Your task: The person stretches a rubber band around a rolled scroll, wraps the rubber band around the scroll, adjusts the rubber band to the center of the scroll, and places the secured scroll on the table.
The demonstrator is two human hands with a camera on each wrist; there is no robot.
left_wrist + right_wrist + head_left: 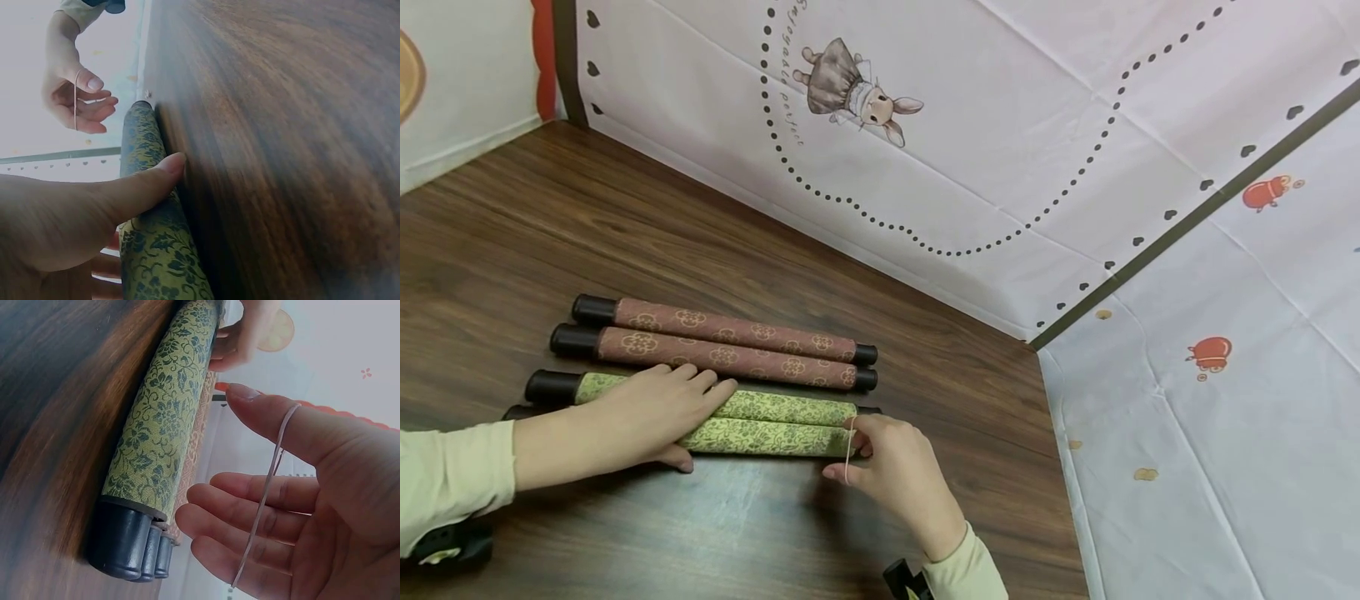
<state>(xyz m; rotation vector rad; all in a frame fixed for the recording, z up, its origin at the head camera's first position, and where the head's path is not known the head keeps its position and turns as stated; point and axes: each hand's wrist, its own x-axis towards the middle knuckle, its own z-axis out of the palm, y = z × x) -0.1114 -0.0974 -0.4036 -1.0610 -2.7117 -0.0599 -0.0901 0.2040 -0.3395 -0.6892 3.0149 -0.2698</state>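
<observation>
Two scrolls in green floral cloth, a far green scroll [797, 407] and a near green scroll [767, 437], lie side by side on the table. My left hand [651, 410] holds them, its fingers over the top and its thumb on the near side. In the left wrist view that thumb crosses the green scroll [159, 265]. A thin pale rubber band [265, 500] is stretched between the thumb and fingers of my right hand [901, 457]. The right hand is spread at the scrolls' right ends, beside their black end caps [119, 540]; the band's loop is around no scroll.
Just beyond the green scrolls, two reddish-brown patterned scrolls [722, 357] with black ends lie together on the dark wooden table [715, 533]. A white printed cloth wall [970, 150] rises behind them, and another cloth wall [1232, 467] stands at the right.
</observation>
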